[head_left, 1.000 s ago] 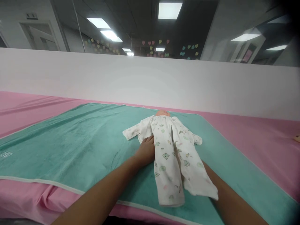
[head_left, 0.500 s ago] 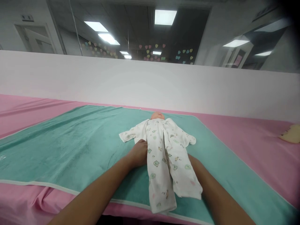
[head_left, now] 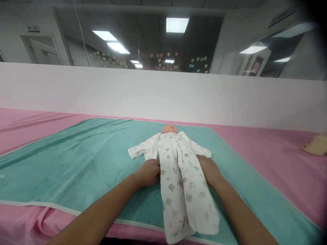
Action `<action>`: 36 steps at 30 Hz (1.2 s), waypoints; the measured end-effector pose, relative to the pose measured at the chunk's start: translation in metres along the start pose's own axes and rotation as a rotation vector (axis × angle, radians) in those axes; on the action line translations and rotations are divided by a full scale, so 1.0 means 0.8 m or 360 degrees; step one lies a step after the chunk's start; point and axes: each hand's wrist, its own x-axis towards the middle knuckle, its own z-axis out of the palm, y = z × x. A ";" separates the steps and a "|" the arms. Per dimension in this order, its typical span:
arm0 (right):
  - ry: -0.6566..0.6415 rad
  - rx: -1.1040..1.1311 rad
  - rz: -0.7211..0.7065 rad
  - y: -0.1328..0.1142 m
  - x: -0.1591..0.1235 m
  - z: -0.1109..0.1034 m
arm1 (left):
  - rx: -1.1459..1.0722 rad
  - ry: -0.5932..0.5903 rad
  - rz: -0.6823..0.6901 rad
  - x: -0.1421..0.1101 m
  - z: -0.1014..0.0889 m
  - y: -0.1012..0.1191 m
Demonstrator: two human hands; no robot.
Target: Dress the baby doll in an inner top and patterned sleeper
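A baby doll, its head (head_left: 170, 128) at the far end, lies on its back under white baby clothes. A white top with its left-side sleeve (head_left: 139, 149) spread out shows beneath patterned baby trousers (head_left: 176, 183), which lie over the body with both legs stretching towards me. My left hand (head_left: 149, 173) is closed at the trousers' left edge, its fingertips partly hidden by the cloth. At the right edge, my right hand (head_left: 208, 168) grips the side of the trousers, its fingers mostly tucked out of sight. The doll's legs are covered.
A green towel (head_left: 84, 160) with a pale border lies under the doll, over a pink sheet (head_left: 270, 149). Behind stands a low white wall (head_left: 143, 95) with glass above it. A beige object (head_left: 316, 144) rests at the far right edge.
My right hand, hidden behind the trouser leg before, has come up into sight at the trousers' right edge. The right trouser leg has swung down. My left hand stays at the left edge.
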 end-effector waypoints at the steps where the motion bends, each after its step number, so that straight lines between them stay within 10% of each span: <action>1: 0.0068 -0.0045 -0.0017 0.003 0.001 -0.005 | 0.0011 0.0009 -0.0020 0.000 -0.001 0.000; 11: 0.0190 -0.0178 -0.0567 0.022 -0.026 0.008 | -0.0636 0.0015 -0.0392 -0.008 -0.021 -0.003; 21: 0.0094 0.0272 -0.0415 0.032 -0.027 0.009 | -0.0423 0.0617 -0.1417 -0.007 -0.017 -0.052; 27: -0.0096 0.0755 -0.0244 0.042 -0.024 0.010 | -0.0356 0.0345 -0.1700 -0.008 -0.008 -0.061; 36: 0.0389 0.0854 0.0815 0.077 0.000 0.033 | -0.2535 0.0736 -0.1562 0.009 -0.017 -0.033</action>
